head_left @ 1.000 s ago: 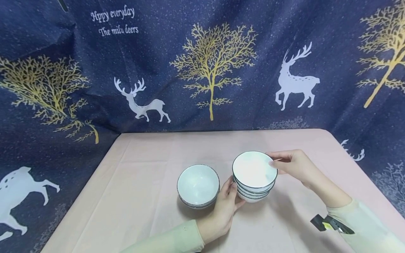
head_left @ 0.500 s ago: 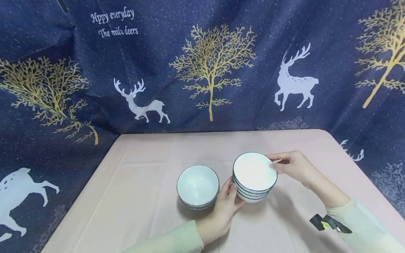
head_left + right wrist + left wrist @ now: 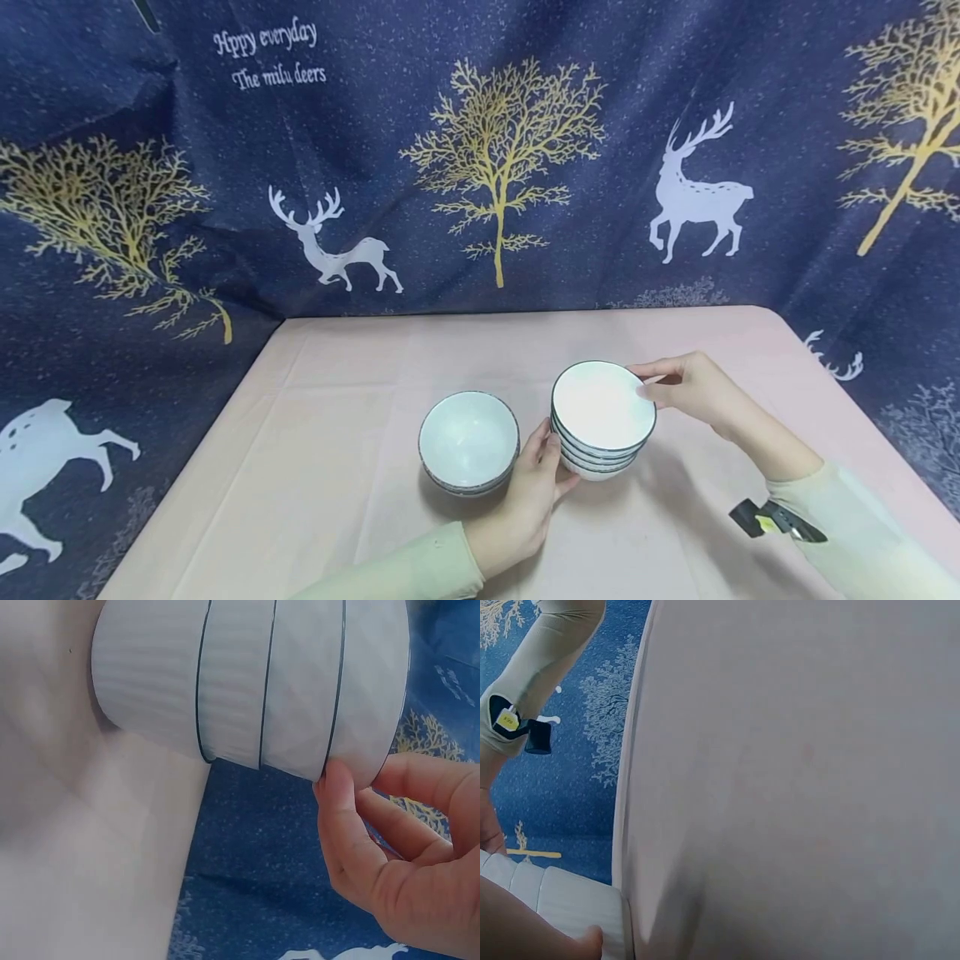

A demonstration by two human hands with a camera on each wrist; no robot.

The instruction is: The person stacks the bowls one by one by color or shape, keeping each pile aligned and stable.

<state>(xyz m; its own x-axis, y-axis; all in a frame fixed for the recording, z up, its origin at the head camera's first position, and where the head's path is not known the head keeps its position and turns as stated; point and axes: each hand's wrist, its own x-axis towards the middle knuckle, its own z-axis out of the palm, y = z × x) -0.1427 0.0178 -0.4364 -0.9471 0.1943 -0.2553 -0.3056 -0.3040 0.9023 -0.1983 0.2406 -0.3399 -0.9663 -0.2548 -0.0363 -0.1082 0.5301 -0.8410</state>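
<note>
A stack of several white bowls [image 3: 597,473] with thin dark rims stands right of the table's middle. My left hand [image 3: 517,512] grips the lower bowls from the left, its thumb showing on their side in the left wrist view. At the stack's far right, my right hand [image 3: 697,390] pinches the rim of the top bowl [image 3: 602,404]. In the right wrist view, the thumb and fingers meet at that bowl's [image 3: 371,690] edge, and it still sits nested in the ribbed bowls [image 3: 234,682] below.
Close left of my left hand stands another bowl [image 3: 468,437], pale blue inside with a dark speckled rim, with a second rim showing under it. A pink cloth [image 3: 300,467] covers the table. Behind hangs a dark blue curtain [image 3: 585,275] with deer and trees.
My right wrist and forearm have shifted slightly left, still pinching the top bowl's rim. The left hand and both stacks look unmoved.
</note>
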